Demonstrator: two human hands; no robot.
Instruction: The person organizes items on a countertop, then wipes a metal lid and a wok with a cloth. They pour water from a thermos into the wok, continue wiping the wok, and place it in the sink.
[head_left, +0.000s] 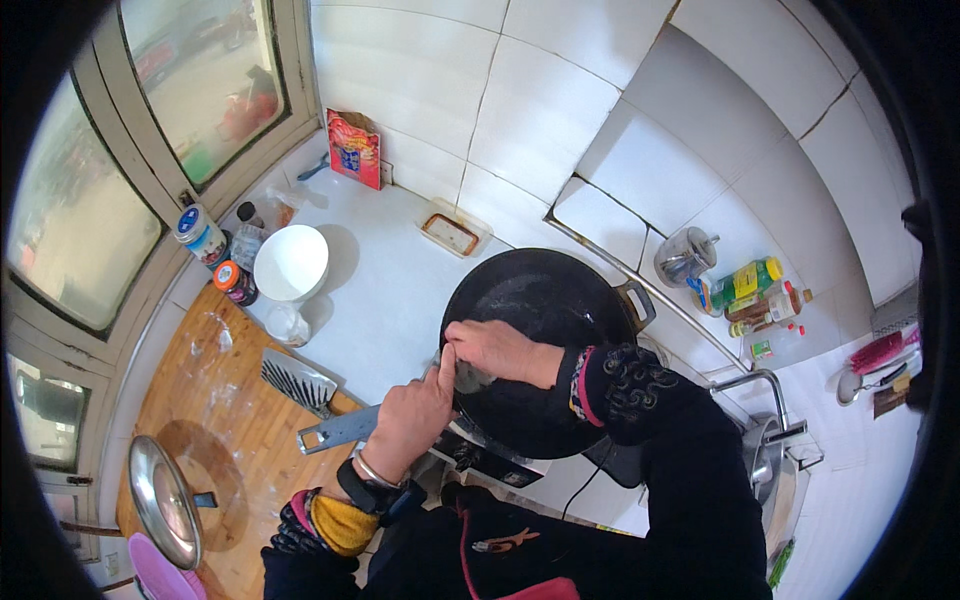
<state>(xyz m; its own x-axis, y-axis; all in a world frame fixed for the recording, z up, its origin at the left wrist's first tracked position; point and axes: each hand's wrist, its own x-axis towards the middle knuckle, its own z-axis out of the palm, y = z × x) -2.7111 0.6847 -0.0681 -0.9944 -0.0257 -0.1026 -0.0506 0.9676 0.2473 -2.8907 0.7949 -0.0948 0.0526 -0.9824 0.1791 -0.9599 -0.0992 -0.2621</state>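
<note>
A large black wok (547, 300) with a side loop handle and a long grey handle (339, 430) sits on a stove before me. My left hand (416, 412) is over the wok's near-left rim by the long handle, its index finger stretched up to my right hand. My right hand (499, 352) is above the wok's left part, fingers bent and fingertips meeting the left index finger. Beneath the hands is something greyish and translucent (474, 379), too unclear to name. Whether either hand grips anything is hidden by the fingers.
Left on the counter are a white bowl (291, 262), jars, a red packet (354, 150) and a small tray (450, 234). A cleaver (298, 381) and a metal lid (165, 502) lie on the wooden board (247, 442). Bottles (750, 285) stand right; a faucet (776, 405) is beyond.
</note>
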